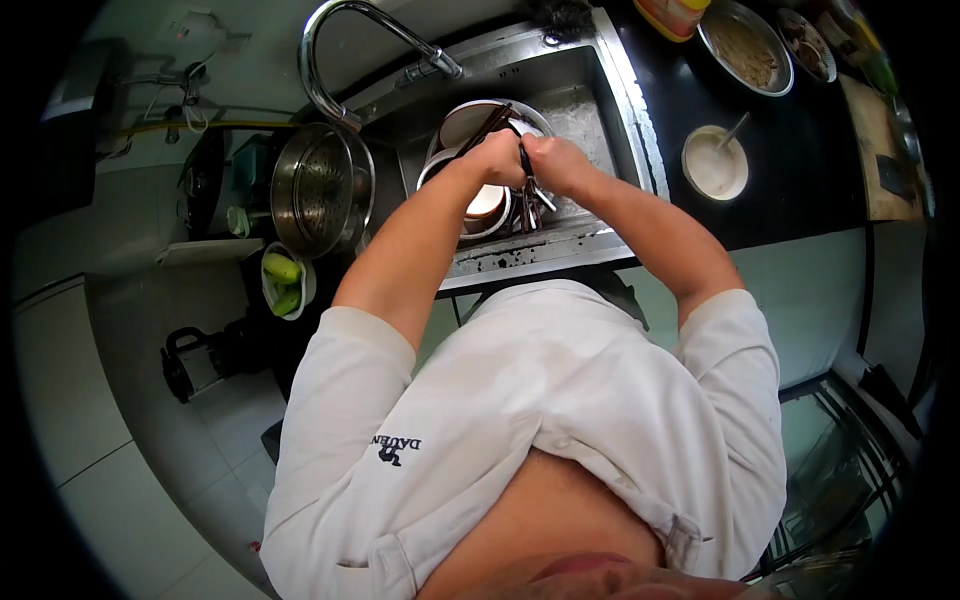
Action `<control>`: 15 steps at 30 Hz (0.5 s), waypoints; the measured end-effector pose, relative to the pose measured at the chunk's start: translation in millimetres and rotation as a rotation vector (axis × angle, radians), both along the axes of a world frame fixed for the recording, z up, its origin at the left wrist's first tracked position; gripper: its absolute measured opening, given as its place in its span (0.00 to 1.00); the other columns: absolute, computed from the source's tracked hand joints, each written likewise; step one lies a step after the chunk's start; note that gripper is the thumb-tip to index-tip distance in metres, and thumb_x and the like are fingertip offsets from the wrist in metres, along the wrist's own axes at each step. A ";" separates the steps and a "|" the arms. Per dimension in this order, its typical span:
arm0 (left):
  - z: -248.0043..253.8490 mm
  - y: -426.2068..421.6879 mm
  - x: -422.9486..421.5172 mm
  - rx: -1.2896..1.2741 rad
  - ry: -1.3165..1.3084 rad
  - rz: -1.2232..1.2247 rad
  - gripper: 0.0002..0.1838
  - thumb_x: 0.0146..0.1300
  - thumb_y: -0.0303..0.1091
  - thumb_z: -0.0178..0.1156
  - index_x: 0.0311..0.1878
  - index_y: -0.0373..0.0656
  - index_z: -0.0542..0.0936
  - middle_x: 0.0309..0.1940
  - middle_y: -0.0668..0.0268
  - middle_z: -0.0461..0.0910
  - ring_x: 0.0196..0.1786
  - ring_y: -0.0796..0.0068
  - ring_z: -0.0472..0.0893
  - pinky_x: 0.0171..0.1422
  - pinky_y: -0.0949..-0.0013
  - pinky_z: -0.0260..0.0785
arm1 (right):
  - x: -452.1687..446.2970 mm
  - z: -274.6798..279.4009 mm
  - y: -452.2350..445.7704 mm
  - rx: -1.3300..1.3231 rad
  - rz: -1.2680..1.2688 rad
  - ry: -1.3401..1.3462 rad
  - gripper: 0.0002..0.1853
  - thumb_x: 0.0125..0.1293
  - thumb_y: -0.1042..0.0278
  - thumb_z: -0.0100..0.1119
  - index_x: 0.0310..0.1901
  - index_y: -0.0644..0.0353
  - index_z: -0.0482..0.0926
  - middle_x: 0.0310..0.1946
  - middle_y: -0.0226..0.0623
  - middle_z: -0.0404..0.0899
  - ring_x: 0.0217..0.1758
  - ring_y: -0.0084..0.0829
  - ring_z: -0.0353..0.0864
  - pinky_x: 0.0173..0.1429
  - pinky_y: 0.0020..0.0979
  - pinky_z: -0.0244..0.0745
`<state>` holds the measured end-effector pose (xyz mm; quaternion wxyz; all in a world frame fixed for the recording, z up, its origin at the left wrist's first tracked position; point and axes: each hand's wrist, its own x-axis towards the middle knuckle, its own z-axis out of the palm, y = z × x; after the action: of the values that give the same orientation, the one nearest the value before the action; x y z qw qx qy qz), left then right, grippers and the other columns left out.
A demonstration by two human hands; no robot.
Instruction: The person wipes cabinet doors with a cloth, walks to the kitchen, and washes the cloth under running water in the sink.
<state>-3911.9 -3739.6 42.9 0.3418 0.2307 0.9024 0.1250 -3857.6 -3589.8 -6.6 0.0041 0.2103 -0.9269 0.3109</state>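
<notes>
Both my hands meet over the steel sink (637, 120), knuckles close together. My left hand (500, 158) is closed round dark chopsticks (488, 128), which stick out up and to the left of the fist. My right hand (556, 163) is a closed fist beside it, on a dark-handled utensil (525, 160) that shows between the two fists. Several metal utensil ends (536, 203) point down below the hands. Under them lie stacked bowls (468, 122) and a white-lined pot or bowl (487, 203), partly covered by my hands.
A curved faucet (310, 70) rises behind the sink. Left of it stand a steel steamer (310, 190) and a bowl of green produce (283, 283). On the right counter are a white bowl with a spoon (714, 165), a food-filled metal bowl (748, 50) and a cutting board (872, 150).
</notes>
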 end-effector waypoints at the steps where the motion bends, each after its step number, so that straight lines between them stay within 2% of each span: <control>1: 2.3 -2.0 -0.3 -0.002 -0.026 0.010 0.17 0.37 0.34 0.73 0.29 0.32 0.83 0.27 0.49 0.82 0.31 0.58 0.84 0.36 0.60 0.75 | -2.1 -3.1 -0.6 0.014 0.019 0.039 0.09 0.58 0.72 0.55 0.40 0.64 0.71 0.29 0.53 0.81 0.34 0.53 0.83 0.37 0.47 0.77; 5: 13.9 -7.7 3.6 0.147 -0.423 0.292 0.09 0.39 0.25 0.70 0.23 0.38 0.79 0.18 0.66 0.74 0.16 0.77 0.70 0.18 0.69 0.59 | -3.8 3.6 0.9 0.125 0.036 0.229 0.08 0.62 0.69 0.51 0.41 0.63 0.72 0.29 0.48 0.81 0.33 0.49 0.83 0.34 0.45 0.78; 6: 14.0 -11.6 1.6 0.151 -0.509 0.307 0.11 0.40 0.21 0.68 0.29 0.38 0.79 0.19 0.70 0.73 0.18 0.79 0.70 0.20 0.72 0.60 | -1.3 3.9 -1.1 0.128 0.007 0.274 0.08 0.62 0.70 0.52 0.40 0.63 0.72 0.28 0.47 0.80 0.32 0.49 0.83 0.34 0.45 0.77; 7: 13.1 -15.8 5.3 0.273 -0.452 0.290 0.14 0.40 0.20 0.69 0.33 0.38 0.78 0.22 0.69 0.74 0.20 0.78 0.72 0.22 0.73 0.62 | 3.8 1.8 -4.2 0.131 -0.021 0.315 0.07 0.61 0.70 0.52 0.39 0.63 0.72 0.28 0.46 0.79 0.31 0.49 0.82 0.33 0.44 0.77; 9: 17.8 -22.2 10.9 0.521 -0.332 0.241 0.21 0.39 0.20 0.69 0.42 0.38 0.77 0.26 0.68 0.76 0.25 0.77 0.75 0.27 0.74 0.67 | 6.5 14.2 -4.9 0.053 -0.183 0.239 0.13 0.58 0.74 0.57 0.46 0.62 0.71 0.34 0.46 0.79 0.38 0.51 0.81 0.40 0.45 0.77; 10: 8.9 -29.8 10.1 0.630 -0.303 0.301 0.32 0.39 0.19 0.70 0.52 0.39 0.73 0.37 0.64 0.78 0.36 0.74 0.79 0.37 0.73 0.74 | 13.1 20.6 -5.6 0.026 -0.313 0.157 0.16 0.57 0.76 0.58 0.48 0.61 0.70 0.37 0.47 0.79 0.40 0.51 0.81 0.43 0.45 0.77; 11: 5.9 -35.5 8.4 0.699 -0.349 0.363 0.38 0.42 0.18 0.71 0.60 0.41 0.67 0.46 0.60 0.76 0.46 0.69 0.80 0.46 0.68 0.76 | 21.8 32.5 -9.6 -0.004 -0.443 0.076 0.19 0.55 0.77 0.59 0.50 0.61 0.70 0.39 0.47 0.78 0.43 0.52 0.80 0.45 0.45 0.77; 12: 10.0 -41.1 12.7 0.890 -0.486 0.463 0.41 0.42 0.19 0.73 0.62 0.43 0.65 0.49 0.60 0.75 0.49 0.69 0.78 0.48 0.68 0.74 | 27.8 39.6 -13.0 -0.060 -0.500 0.044 0.30 0.50 0.79 0.66 0.56 0.56 0.66 0.44 0.51 0.76 0.49 0.52 0.79 0.51 0.45 0.76; 13: 12.5 -47.3 19.4 1.078 -0.631 0.564 0.44 0.43 0.21 0.74 0.64 0.45 0.63 0.53 0.61 0.73 0.52 0.68 0.77 0.50 0.67 0.73 | 30.9 34.6 -15.3 -0.178 -0.524 0.055 0.41 0.40 0.76 0.74 0.60 0.56 0.65 0.48 0.52 0.72 0.54 0.53 0.75 0.57 0.45 0.73; 14: 12.2 -52.3 21.5 1.162 -0.735 0.550 0.43 0.51 0.20 0.71 0.68 0.48 0.59 0.57 0.60 0.70 0.57 0.66 0.74 0.56 0.63 0.72 | 40.0 47.2 -18.4 -0.263 -0.492 0.056 0.45 0.37 0.72 0.77 0.61 0.57 0.65 0.50 0.51 0.71 0.56 0.53 0.73 0.60 0.43 0.71; 15: 16.4 -54.1 26.7 1.220 -0.769 0.585 0.42 0.53 0.21 0.71 0.68 0.48 0.59 0.58 0.60 0.70 0.57 0.65 0.74 0.56 0.62 0.73 | 51.0 59.9 -22.9 -0.347 -0.458 0.057 0.50 0.34 0.68 0.80 0.63 0.58 0.64 0.52 0.50 0.71 0.58 0.52 0.71 0.63 0.42 0.69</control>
<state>-3885.2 -3793.8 59.3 0.3965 0.0708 0.5160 0.7560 -3806.6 -3612.7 53.3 0.1363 0.0004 -0.8826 0.4499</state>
